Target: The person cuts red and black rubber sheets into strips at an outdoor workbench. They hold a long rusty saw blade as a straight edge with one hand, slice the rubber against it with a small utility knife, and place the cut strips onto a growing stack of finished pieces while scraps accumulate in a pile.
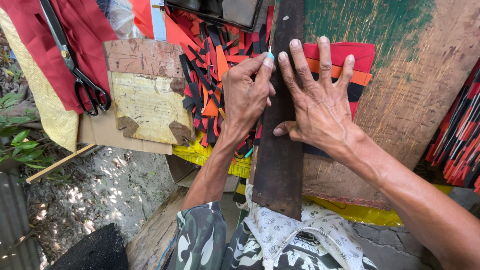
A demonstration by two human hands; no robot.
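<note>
My left hand (246, 95) is closed around a small blade or cutter with a light blue tip (269, 55), held against the left edge of a long dark wooden straightedge (280, 165). My right hand (320, 105) lies flat, fingers spread, pressing the straightedge and a stack of red, orange and black sheets (361, 70) onto a worn wooden board (415, 100). Left of the straightedge lies a heap of several cut red, orange and black strips (210, 65).
Large black-handled scissors (75, 70) lie on red cloth (30, 30) at the upper left. A worn wooden block (150, 100) sits beside the strips. More striped strips (457, 145) hang at the right edge. Yellow sheeting (210, 155), dirt ground and plants lie below left.
</note>
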